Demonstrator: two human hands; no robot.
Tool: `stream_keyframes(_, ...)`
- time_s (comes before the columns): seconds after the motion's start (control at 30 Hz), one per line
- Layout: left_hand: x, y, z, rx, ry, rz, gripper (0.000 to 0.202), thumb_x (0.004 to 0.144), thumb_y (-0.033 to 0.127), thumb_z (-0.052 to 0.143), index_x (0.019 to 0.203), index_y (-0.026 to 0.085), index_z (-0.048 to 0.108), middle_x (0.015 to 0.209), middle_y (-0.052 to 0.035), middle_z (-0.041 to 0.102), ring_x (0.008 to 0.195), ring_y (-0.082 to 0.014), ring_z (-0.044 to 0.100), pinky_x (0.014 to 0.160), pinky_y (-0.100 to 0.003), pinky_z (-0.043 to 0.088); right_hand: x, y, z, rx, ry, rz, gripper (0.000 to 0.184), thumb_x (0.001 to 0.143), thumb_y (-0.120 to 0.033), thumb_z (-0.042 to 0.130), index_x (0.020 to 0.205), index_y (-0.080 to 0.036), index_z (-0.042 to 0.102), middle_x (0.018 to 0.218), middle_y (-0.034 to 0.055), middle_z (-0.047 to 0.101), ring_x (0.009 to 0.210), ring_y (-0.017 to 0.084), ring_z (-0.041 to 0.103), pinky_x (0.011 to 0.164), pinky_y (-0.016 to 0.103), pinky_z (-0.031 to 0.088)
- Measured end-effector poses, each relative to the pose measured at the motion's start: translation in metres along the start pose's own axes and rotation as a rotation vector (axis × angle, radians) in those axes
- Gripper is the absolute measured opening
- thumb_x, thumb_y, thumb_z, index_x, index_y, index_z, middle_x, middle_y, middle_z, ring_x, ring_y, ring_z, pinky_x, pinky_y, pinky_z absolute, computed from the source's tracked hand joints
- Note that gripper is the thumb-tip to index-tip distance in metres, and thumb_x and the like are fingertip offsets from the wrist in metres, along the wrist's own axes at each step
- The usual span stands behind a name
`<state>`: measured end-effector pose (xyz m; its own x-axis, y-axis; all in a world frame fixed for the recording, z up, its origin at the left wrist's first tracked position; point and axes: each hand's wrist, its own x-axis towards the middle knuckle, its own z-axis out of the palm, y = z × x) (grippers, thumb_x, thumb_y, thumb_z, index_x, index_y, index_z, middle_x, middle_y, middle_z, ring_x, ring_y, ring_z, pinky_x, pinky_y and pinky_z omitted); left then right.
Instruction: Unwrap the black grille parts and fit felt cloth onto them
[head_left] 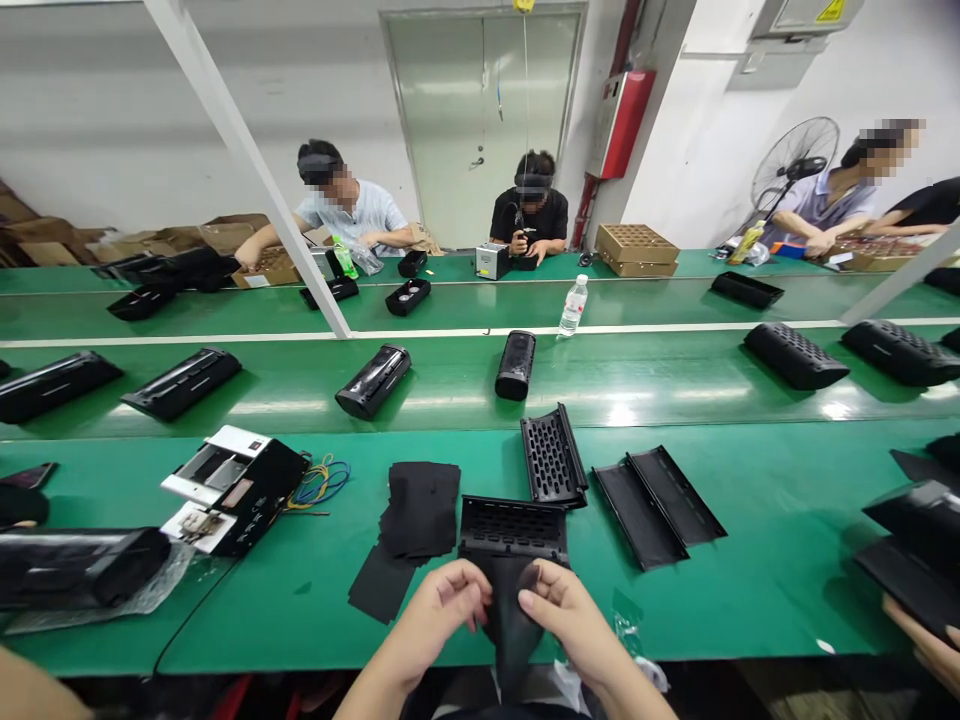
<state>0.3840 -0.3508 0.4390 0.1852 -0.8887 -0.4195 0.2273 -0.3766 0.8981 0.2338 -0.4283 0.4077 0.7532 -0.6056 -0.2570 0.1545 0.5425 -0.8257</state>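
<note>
A thin, bendy black sheet (511, 615) hangs between my hands at the table's near edge, its lower end drooping. My left hand (454, 600) is closed with the fingertips at the sheet's left edge. My right hand (559, 605) pinches its right side between thumb and fingers. Just beyond the sheet lies a slotted black plastic panel (514, 528), partly covered by it. A stack of similar black sheets (421, 510) lies to the left. Another slotted panel (551, 455) rests farther back, and two smooth black panels (660, 505) lie to the right.
A white-and-black machine (232, 490) with coiled wires stands left. A wrapped black housing (82, 568) lies at far left. Black housings (515, 365) and a water bottle (572, 306) stand on the green belt beyond. Several people sit opposite; another person's hand (926, 640) is at right.
</note>
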Motion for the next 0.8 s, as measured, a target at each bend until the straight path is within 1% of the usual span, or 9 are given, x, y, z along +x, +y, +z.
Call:
stream_keyframes(0.1, 0.007, -0.017, 0.009, -0.135, 0.205, 0.012, 0.040, 0.058, 0.047, 0.065, 0.087, 0.020, 0.057, 0.085, -0.0041, 0.058, 0.075, -0.0150, 0.054, 0.062, -0.023, 0.040, -0.008, -0.015, 0.000, 0.075, -0.035, 0.025, 0.026, 0.060, -0.035, 0.070, 0.071, -0.015, 0.059, 0.059, -0.0011, 0.058, 0.054, 0.009, 0.049, 0.054, 0.019, 0.036)
stream_keyframes(0.13, 0.008, -0.022, 0.014, -0.185, 0.204, 0.003, 0.045, 0.057, 0.045, 0.067, 0.093, 0.021, 0.056, 0.091, -0.0054, 0.058, 0.081, -0.0163, 0.055, 0.066, -0.024, 0.040, -0.011, -0.020, 0.001, 0.094, -0.040, 0.036, 0.027, 0.059, -0.036, 0.070, 0.071, -0.014, 0.060, 0.058, -0.0005, 0.059, 0.053, 0.010, 0.050, 0.054, 0.020, 0.036)
stream_keyframes(0.17, 0.010, -0.027, 0.020, -0.246, 0.148, -0.020, 0.048, 0.056, 0.044, 0.068, 0.097, 0.022, 0.055, 0.095, -0.0067, 0.058, 0.084, -0.0172, 0.055, 0.069, -0.026, 0.041, -0.013, -0.025, 0.002, 0.109, -0.041, 0.044, 0.027, 0.058, -0.036, 0.071, 0.072, -0.014, 0.061, 0.058, 0.0001, 0.059, 0.053, 0.010, 0.051, 0.054, 0.021, 0.037)
stream_keyframes(0.27, 0.009, -0.034, 0.036, -0.446, -0.152, -0.128, 0.044, 0.061, 0.040, 0.067, 0.098, 0.019, 0.057, 0.091, -0.0088, 0.062, 0.080, -0.0184, 0.058, 0.069, -0.029, 0.042, -0.019, -0.037, 0.001, 0.136, 0.007, 0.033, 0.027, 0.058, -0.036, 0.071, 0.074, -0.015, 0.062, 0.060, 0.0013, 0.061, 0.052, 0.012, 0.053, 0.053, 0.022, 0.039)
stream_keyframes(0.33, 0.007, -0.031, 0.038, -0.512, -0.241, -0.155, 0.038, 0.060, 0.033, 0.069, 0.093, 0.017, 0.059, 0.087, -0.0084, 0.063, 0.077, -0.0193, 0.060, 0.070, -0.031, 0.044, -0.021, -0.045, -0.004, 0.130, 0.064, 0.010, 0.027, 0.059, -0.037, 0.070, 0.073, -0.015, 0.062, 0.060, 0.0016, 0.062, 0.053, 0.013, 0.054, 0.054, 0.023, 0.041)
stream_keyframes(0.4, 0.005, -0.024, 0.034, -0.515, -0.205, -0.141, 0.035, 0.056, 0.028, 0.072, 0.087, 0.016, 0.061, 0.085, -0.0080, 0.064, 0.077, -0.0205, 0.060, 0.072, -0.032, 0.044, -0.023, -0.050, -0.012, 0.098, 0.127, -0.011, 0.025, 0.060, -0.038, 0.069, 0.070, -0.016, 0.062, 0.058, 0.0013, 0.061, 0.054, 0.014, 0.055, 0.054, 0.024, 0.042)
stream_keyframes(0.57, 0.002, -0.001, 0.014, -0.401, 0.032, -0.081, 0.025, 0.054, 0.025, 0.072, 0.075, 0.015, 0.062, 0.074, -0.0043, 0.065, 0.074, -0.0165, 0.060, 0.071, -0.026, 0.044, -0.026, -0.053, -0.032, 0.051, 0.275, -0.057, 0.024, 0.060, -0.038, 0.069, 0.067, -0.016, 0.060, 0.058, 0.0019, 0.062, 0.053, 0.014, 0.055, 0.054, 0.025, 0.044)
stream_keyframes(0.67, -0.001, 0.011, 0.009, -0.323, 0.080, -0.039, 0.023, 0.056, 0.028, 0.071, 0.072, 0.015, 0.062, 0.070, -0.0025, 0.064, 0.069, -0.0137, 0.058, 0.066, -0.023, 0.044, -0.025, -0.051, -0.037, 0.062, 0.313, -0.064, 0.025, 0.060, -0.039, 0.068, 0.067, -0.016, 0.059, 0.057, 0.0023, 0.062, 0.052, 0.015, 0.056, 0.054, 0.027, 0.044)
stream_keyframes(0.8, -0.004, 0.023, 0.012, -0.270, 0.144, -0.033, 0.023, 0.055, 0.031, 0.070, 0.070, 0.016, 0.060, 0.067, -0.0006, 0.062, 0.066, -0.0119, 0.056, 0.061, -0.020, 0.043, -0.024, -0.049, -0.037, 0.069, 0.313, -0.061, 0.025, 0.061, -0.038, 0.068, 0.068, -0.016, 0.058, 0.057, 0.0013, 0.060, 0.054, 0.015, 0.055, 0.054, 0.026, 0.043)
